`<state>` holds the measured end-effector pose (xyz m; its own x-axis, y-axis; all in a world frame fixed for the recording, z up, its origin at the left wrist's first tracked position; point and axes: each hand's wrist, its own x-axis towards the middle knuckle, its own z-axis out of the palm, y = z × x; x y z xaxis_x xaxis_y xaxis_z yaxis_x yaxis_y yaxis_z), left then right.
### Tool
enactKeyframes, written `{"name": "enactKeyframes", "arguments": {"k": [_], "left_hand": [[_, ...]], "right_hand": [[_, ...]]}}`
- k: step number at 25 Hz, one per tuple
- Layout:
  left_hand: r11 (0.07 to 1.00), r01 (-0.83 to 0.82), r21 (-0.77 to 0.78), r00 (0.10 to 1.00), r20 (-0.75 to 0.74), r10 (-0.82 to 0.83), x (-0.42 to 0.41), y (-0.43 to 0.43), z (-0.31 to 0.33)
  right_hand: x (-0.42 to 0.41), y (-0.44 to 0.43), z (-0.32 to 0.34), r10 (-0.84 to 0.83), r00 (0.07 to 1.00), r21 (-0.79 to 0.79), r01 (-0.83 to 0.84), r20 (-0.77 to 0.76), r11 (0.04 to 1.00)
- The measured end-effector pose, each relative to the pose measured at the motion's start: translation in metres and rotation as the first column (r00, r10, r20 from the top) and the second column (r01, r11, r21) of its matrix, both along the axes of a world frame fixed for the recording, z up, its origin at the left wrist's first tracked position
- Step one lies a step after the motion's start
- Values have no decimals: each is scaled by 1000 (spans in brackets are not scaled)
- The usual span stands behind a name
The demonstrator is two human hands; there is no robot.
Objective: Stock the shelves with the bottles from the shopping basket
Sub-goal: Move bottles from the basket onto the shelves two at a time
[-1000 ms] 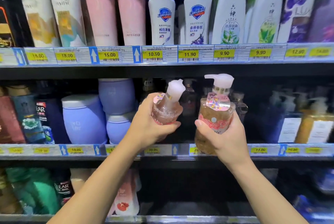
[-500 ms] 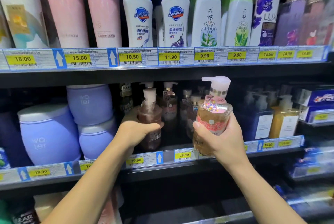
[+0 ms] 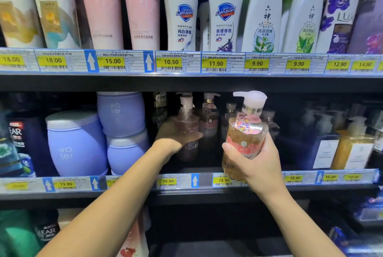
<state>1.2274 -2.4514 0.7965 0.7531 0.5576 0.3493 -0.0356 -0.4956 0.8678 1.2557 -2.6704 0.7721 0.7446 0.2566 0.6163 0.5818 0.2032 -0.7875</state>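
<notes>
My left hand (image 3: 174, 136) reaches into the middle shelf (image 3: 205, 181) and grips a pinkish pump bottle (image 3: 187, 124), which stands upright deep in the dark bay. My right hand (image 3: 259, 165) holds an amber pump bottle (image 3: 245, 132) with a white pump head and a pink floral label, upright in front of the shelf edge above the 28.00 tag. More pump bottles (image 3: 210, 119) of the same kind stand behind, between the two held ones. The shopping basket is out of view.
Purple round jars (image 3: 76, 144) fill the middle shelf left of my left hand. Blue and yellow pump bottles (image 3: 352, 148) stand to the right. The upper shelf (image 3: 186, 62) carries tubes and Safeguard bottles (image 3: 182, 14). A lower shelf shows dark and green bottles.
My left hand has pushed the pinkish bottle deeper into the shelf and turned it upright. The right hand has stayed in place with its amber bottle. The view has shifted slightly.
</notes>
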Motion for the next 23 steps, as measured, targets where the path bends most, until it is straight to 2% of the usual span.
{"name": "enactKeyframes", "arguments": {"k": [3, 5, 7, 8, 10, 12, 14, 17, 20, 23], "left_hand": [[1000, 15, -1, 999, -30, -15, -1, -1, 2], [999, 11, 41, 984, -178, -4, -9, -3, 4], [966, 8, 259, 899, -425, 107, -31, -8, 4], [918, 8, 396, 858, -474, 197, -43, -10, -1], [819, 37, 573, 851, -448, 275, -66, -15, -13], [770, 85, 632, 850, -449, 275, -79, -22, -24], [702, 52, 711, 847, -403, 346, -79, -26, -35], [486, -68, 871, 897, -160, 413, -81, -28, -46], [319, -51, 947, 926, -75, 370, -81, -21, -56], [274, -18, 962, 937, -80, 341, -79, -19, -58]], "right_hand": [[1, 1, -1, 4, 1000, -12, -4, 9, 1000], [2, 1, -2, 5, 1000, -9, -5, 22, 1000], [3, 1, -2, -1, 999, -8, 2, 47, 1000], [3, 1, -2, -5, 998, -14, 6, 55, 1000], [5, 3, 0, -16, 998, -44, 19, 59, 999], [7, 7, 2, -39, 998, -98, 44, 52, 994], [9, 12, 5, -55, 996, -156, 65, 71, 986], [9, 18, 6, -108, 983, -279, 147, 151, 949], [8, 26, 2, -191, 970, -422, 236, 147, 875], [7, 27, 2, -235, 968, -516, 246, 88, 821]]}}
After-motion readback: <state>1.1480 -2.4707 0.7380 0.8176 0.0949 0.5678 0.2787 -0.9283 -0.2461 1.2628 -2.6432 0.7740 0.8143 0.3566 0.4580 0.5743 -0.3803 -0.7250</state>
